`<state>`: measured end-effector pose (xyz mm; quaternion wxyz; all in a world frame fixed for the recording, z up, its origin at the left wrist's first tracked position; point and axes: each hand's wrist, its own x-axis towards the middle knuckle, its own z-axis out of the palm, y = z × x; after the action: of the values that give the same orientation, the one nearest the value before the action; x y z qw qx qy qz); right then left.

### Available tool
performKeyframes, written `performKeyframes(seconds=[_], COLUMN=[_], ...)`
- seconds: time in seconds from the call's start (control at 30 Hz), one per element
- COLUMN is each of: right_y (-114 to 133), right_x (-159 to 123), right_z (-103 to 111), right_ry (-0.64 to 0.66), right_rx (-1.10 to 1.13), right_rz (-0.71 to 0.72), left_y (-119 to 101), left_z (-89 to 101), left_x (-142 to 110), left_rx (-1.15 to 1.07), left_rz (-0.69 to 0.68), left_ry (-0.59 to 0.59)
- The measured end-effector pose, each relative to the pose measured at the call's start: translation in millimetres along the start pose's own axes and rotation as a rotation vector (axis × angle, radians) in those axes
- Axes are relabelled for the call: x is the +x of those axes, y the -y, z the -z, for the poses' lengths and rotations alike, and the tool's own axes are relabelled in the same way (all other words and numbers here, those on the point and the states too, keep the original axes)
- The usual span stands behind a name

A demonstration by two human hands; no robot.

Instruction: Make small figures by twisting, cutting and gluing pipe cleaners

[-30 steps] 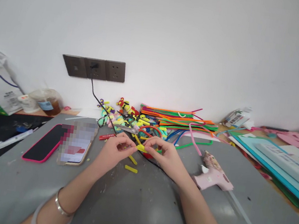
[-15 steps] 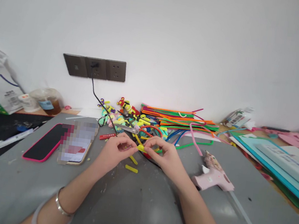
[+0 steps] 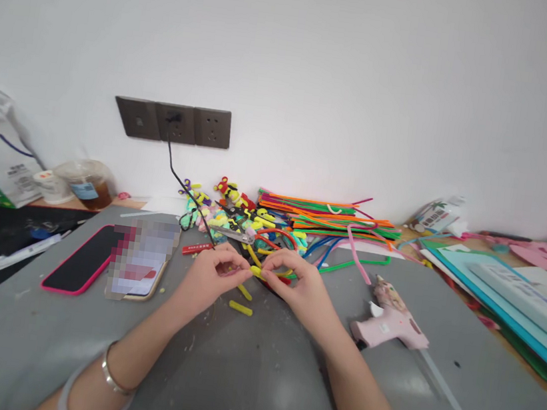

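Note:
Between my fingertips is a short yellow pipe cleaner piece, pinched from both sides. My left hand grips its left end with thumb and forefinger. From the other side my right hand pinches the right end. Just below the fingers, two more yellow pieces lie on the grey table mat: a cut yellow piece lying nearly level and a slanted piece near my left fingertips. Behind my hands are scissors with orange handles, partly hidden among bits of pipe cleaner.
Bundled pipe cleaners lie by the wall, next to small colourful figures. On the right are a pink glue gun and coloured sheets. Two phones, one pink-cased, and a cup of brown drink are on the left.
Both hands keep their pinch on the yellow piece, which shows slightly narrower and flatter between the fingertips. The right fingers have shifted a little; the things on the table stay put.

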<state>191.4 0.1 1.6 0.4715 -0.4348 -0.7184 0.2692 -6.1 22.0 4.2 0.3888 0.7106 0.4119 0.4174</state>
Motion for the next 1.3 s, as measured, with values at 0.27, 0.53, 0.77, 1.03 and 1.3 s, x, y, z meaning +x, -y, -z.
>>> performKeyframes(seconds=[0.27,0.53,0.77,1.03,1.3], right_y=[1.2,1.5,4.4,8.0,11.4], right_x=[0.1,0.5,1.4,-1.5,-3.1], right_z=[-1.1,-1.2,5.5,0.6,1.5], right_ry=[-0.012,-0.01,-0.076,0.108,0.122], right_rx=[-0.016,0.017,0.308,0.433,0.518], right_rz=[0.027,0.01,-0.198,-0.237,-0.264], left_y=[0.2,-4.8,-9.9,-10.5,-9.5], left_z=[1.0,3.7,4.4,6.6,7.2], left_x=[-0.3,-0.2,-1.6,-6.4,-6.9], left_rx=[0.011,0.019,0.019,0.128,0.196], left_rz=[0.021,0.023,-0.1,-0.395,-0.564], left_ry=[0.008,0.013,-0.092,-0.205,-0.205])
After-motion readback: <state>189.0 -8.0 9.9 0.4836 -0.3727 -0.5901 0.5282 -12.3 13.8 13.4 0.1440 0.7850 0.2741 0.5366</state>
